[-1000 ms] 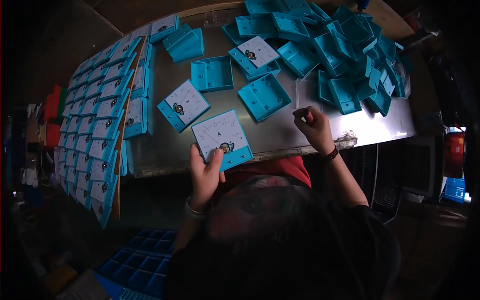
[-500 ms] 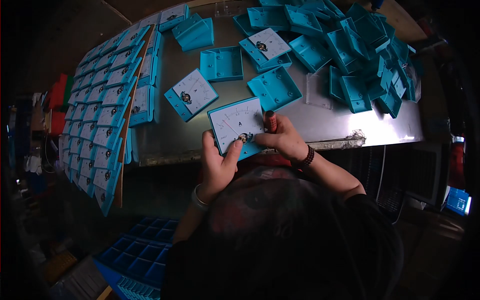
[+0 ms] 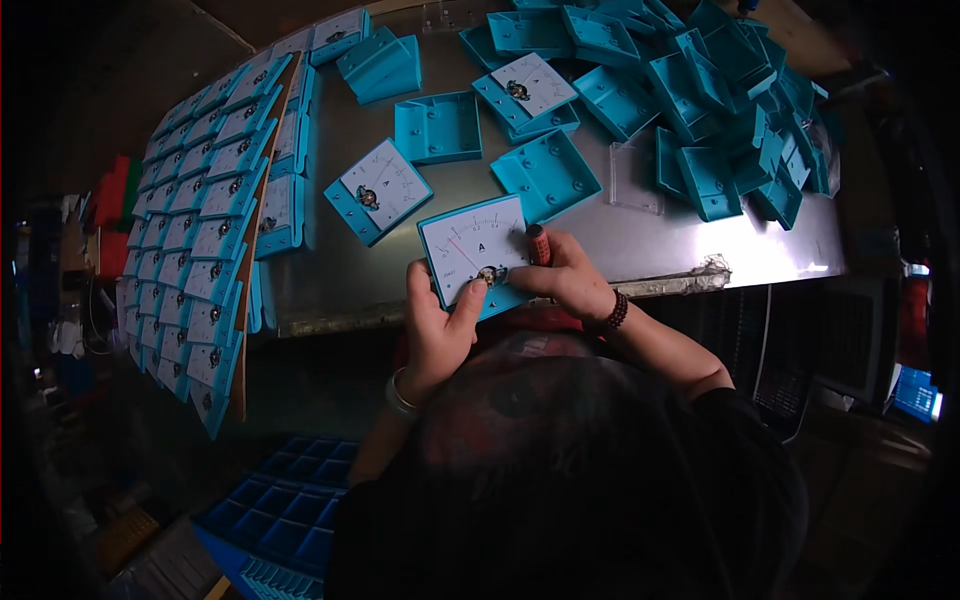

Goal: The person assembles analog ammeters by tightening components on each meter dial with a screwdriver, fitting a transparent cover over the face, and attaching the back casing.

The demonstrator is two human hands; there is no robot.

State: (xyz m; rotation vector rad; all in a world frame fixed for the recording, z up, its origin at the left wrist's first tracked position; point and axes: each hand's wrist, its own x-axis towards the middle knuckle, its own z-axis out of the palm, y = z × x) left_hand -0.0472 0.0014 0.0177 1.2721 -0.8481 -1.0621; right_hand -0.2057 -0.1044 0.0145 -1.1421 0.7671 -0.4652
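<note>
One teal-backed meter (image 3: 465,238), held at the tabletop's near edge, dial up. I have the left hand (image 3: 440,325) gripping its lower left corner, thumb over the front by the metal movement (image 3: 488,275). Right hand (image 3: 573,285) comes in from the right, curled round a red cylinder (image 3: 540,248), dark end pointing away from the body; can't tell what tool it is. Key relation: movement sits between left thumb and right fingertips, both hands about equally near; can't tell from here if the right fingertips touch it. Plate is almost square; scale-to-stud axis runs from far left to near right, studs toward the body. Just beyond it: an open teal case (image 3: 547,172) and, to the left, a second meter (image 3: 380,192) flat on the tabletop (image 3: 700,245). Farther out I get a third meter (image 3: 530,88) on a case, a clear plastic piece (image 3: 637,180), a heap of cases (image 3: 715,90) at right, and rows of meters (image 3: 205,220) on a board at left.
</note>
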